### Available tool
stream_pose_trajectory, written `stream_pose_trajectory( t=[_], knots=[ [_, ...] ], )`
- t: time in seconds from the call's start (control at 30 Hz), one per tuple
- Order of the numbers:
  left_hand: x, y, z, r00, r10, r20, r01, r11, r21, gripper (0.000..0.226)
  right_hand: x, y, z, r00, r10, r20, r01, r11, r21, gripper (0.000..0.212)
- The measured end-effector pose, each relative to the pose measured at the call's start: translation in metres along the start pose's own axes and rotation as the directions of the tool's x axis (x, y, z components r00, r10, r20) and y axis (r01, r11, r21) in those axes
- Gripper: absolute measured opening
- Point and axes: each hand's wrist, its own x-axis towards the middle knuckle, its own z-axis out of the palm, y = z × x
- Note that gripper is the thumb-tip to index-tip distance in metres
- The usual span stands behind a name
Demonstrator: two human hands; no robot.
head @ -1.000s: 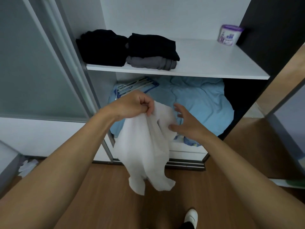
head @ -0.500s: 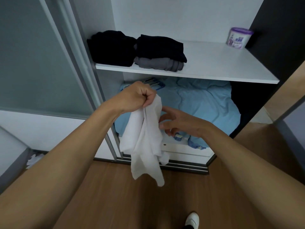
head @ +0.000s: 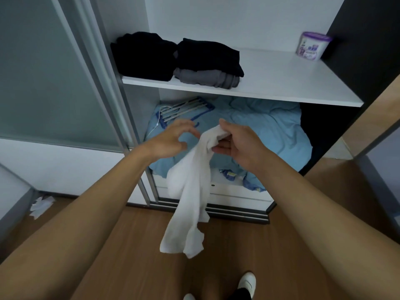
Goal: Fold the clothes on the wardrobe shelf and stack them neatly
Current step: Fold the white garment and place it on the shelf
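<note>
Wardrobe shelf [head: 281,83] ahead — right hand [head: 238,145] grip pinched round white garment [head: 190,191] top; left hand [head: 170,142] grip spread loose, just beside.

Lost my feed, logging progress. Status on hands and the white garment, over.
Right hand grips white garment at its top. Left hand open beside it, holding nothing. Garment hangs unfolded, off the shelf. Folded dark clothes shelf-left, tub far right.

On the white wardrobe shelf [head: 281,79], a black folded garment [head: 207,55] tops a grey folded garment [head: 205,78], right of a black bundle [head: 145,55]; a purple-lidded tub [head: 312,48] sits far right.
</note>
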Motion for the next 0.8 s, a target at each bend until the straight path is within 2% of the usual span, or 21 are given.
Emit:
stream_pose_trajectory(
  t=[0.07,0.17,0.23,0.3,0.4,0.53,0.63,0.7,0.8],
  knots=[
    [-0.010,-0.007,0.013,0.999,-0.003,0.042,0.009,0.990,-0.142,0.053,-0.003,0.000,0.003,1.000,0.022,0.001,-0.022,0.996,0.092,0.027],
    [-0.019,-0.017,0.033,0.991,0.004,0.133,0.043,0.937,-0.347,0.054,-0.007,-0.002,0.008,1.000,0.026,0.000,-0.026,0.995,0.094,0.035],
    [-0.018,-0.022,0.047,0.985,-0.012,0.173,0.085,0.903,-0.420,0.053,-0.008,-0.006,0.013,1.000,0.015,-0.006,-0.014,0.994,0.113,0.037],
    [-0.013,-0.027,0.061,0.985,-0.063,0.161,0.125,0.903,-0.410,0.039,-0.011,-0.013,0.017,1.000,-0.012,-0.015,0.014,0.988,0.154,0.036],
    [-0.003,-0.038,0.081,0.978,-0.179,0.106,0.204,0.932,-0.301,0.024,-0.013,-0.027,0.020,0.997,-0.070,-0.031,0.075,0.968,0.241,0.038],
    [0.001,-0.056,0.104,0.951,-0.285,0.122,0.308,0.910,-0.277,0.027,-0.014,-0.043,0.012,0.983,-0.163,-0.088,0.183,0.929,0.321,0.040],
    [0.003,-0.063,0.106,0.936,-0.350,0.042,0.347,0.896,-0.276,0.027,-0.013,-0.046,0.000,0.964,-0.198,-0.178,0.247,0.915,0.320,0.039],
    [0.004,-0.069,0.098,0.929,-0.367,-0.051,0.342,0.903,-0.261,0.032,-0.012,-0.044,-0.013,0.932,-0.225,-0.286,0.309,0.903,0.298,0.037],
    [0.002,-0.075,0.080,0.944,-0.306,-0.127,0.262,0.925,-0.277,0.053,-0.011,-0.038,-0.038,0.860,-0.254,-0.442,0.410,0.861,0.302,0.036]
  ],
)
